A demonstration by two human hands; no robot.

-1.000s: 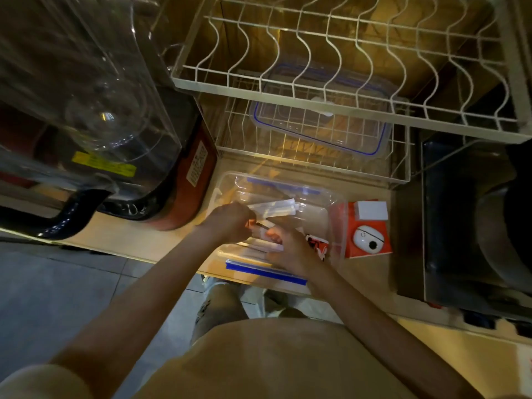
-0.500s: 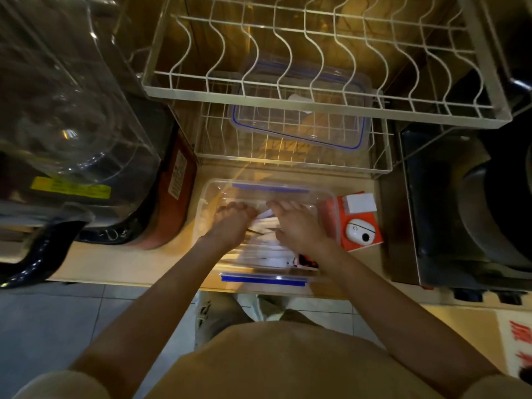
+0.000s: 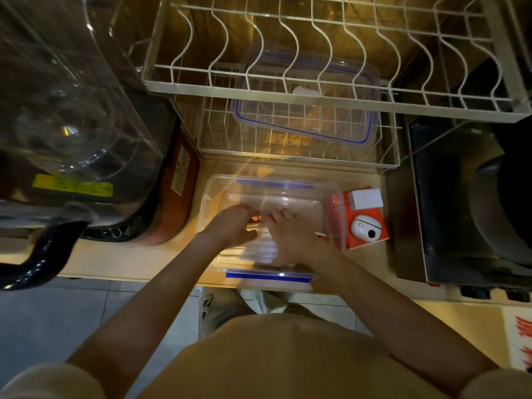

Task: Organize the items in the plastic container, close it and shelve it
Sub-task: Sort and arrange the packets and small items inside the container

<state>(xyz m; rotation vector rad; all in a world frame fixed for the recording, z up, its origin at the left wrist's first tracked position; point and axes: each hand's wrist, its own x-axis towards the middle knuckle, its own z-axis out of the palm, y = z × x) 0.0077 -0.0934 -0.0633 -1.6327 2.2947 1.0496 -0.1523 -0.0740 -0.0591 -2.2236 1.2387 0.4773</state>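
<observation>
Clear plastic was all around both hands: the left hand (image 3: 231,226) and the right hand (image 3: 290,236) were down inside the open plastic container (image 3: 214,187), side by side and nearly touching. The left hand's fingers were curled in, knuckles up; whether they pinched anything, I could not tell. The right hand lay flatter, fingers spread a little and pointing away from the person, pressing on pale wrapped items (image 3: 257,249) lying along the container floor. What those items were was too blurred to say; a spot of orange showed between the two hands.

The container sat on the wooden counter (image 3: 138,260) at its near edge, lid off, with a blue latch (image 3: 269,276) on the near side and another blue strip on the far rim. Just beside its right wall lay an orange box (image 3: 367,223) picturing a white device, with a small white card on top of it.

Beyond the container stood a white wire dish rack (image 3: 288,87) in two tiers. On the lower tier rested a second clear container with a blue-edged lid (image 3: 305,113), closed, something pale faintly visible inside. To the left stood a big transparent jug (image 3: 74,110), and to the right a dark appliance (image 3: 460,203).
</observation>
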